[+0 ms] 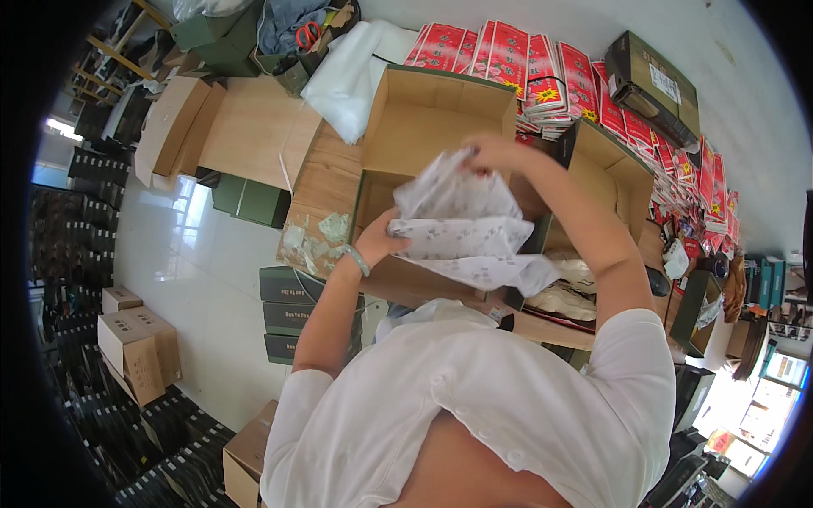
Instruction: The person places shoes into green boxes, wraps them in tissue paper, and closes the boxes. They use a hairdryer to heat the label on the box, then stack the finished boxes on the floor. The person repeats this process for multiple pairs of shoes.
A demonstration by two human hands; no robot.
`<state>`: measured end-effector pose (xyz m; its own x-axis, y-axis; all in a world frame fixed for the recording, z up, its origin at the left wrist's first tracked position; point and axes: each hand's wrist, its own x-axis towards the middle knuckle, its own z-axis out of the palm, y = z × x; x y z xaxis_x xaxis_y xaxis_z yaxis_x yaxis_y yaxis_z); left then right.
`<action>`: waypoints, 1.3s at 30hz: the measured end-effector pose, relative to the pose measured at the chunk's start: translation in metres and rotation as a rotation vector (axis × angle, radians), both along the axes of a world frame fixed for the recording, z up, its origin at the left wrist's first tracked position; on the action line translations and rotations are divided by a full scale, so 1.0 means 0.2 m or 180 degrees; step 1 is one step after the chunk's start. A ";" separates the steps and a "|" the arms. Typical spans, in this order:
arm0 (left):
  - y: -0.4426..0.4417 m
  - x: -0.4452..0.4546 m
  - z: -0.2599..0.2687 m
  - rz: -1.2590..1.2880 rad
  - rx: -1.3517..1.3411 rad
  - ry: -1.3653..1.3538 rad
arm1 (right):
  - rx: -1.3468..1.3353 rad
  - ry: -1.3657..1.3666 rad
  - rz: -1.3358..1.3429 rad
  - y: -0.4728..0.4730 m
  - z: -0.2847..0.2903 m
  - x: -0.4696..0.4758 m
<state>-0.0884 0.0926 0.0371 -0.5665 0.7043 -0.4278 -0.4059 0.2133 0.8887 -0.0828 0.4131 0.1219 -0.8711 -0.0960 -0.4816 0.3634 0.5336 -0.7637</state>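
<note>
Printed white tissue paper (463, 235) is spread between my hands, over an open green cardboard box (438, 108) with a brown inside. My left hand (379, 244), with a pale green bangle at the wrist, grips the paper's left edge between thumb and fingers. At the paper's upper edge is my right hand (492, 155), blurred, its fingers bent on the sheet. Whatever lies under the paper is hidden. To the right, a second open box (616, 171) stands above a pair of cream shoes (562, 295), partly covered by my right forearm.
Stacks of red printed packets (502, 54) line the wall, with a closed dark green box (654, 89) on them. White wrapping sheets (346, 82) lie at the back left. Torn paper scraps (311, 241) are on the wooden table (324, 171). Black boxes (279, 314) and cartons (136, 346) stand below.
</note>
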 end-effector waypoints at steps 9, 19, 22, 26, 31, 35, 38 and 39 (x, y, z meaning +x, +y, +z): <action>0.00 -0.32 -0.30 -0.0270 -0.1430 0.1522 | 0.2599 0.1860 -0.1688 0.24 -0.15 -0.78; -0.03 -0.30 -0.45 0.0347 -0.1460 0.0820 | 0.3416 0.1321 -0.0872 0.28 -0.67 -1.14; -0.05 -0.32 -0.50 0.0651 -0.0899 0.0599 | 0.2361 0.2202 -0.1887 0.16 -0.64 -0.99; -0.05 -0.31 -0.46 0.0125 -0.1813 0.1197 | 0.1247 0.2670 -0.1313 -0.08 -0.36 -0.42; -0.03 -0.22 -0.39 0.0450 -0.1399 0.0083 | 0.1386 0.1427 -0.1232 -0.44 -0.45 0.68; -0.06 -0.15 -0.22 0.0281 -0.1023 -0.0603 | 0.1896 0.0728 -0.0537 -0.63 -0.43 1.02; -0.13 -0.20 -0.28 -0.0350 -0.0975 0.1127 | 0.2079 0.0784 -0.0017 -0.63 -0.52 1.05; -0.13 -0.22 -0.29 -0.0671 -0.1067 0.1897 | 0.2184 0.0866 0.0171 -0.64 -0.59 1.02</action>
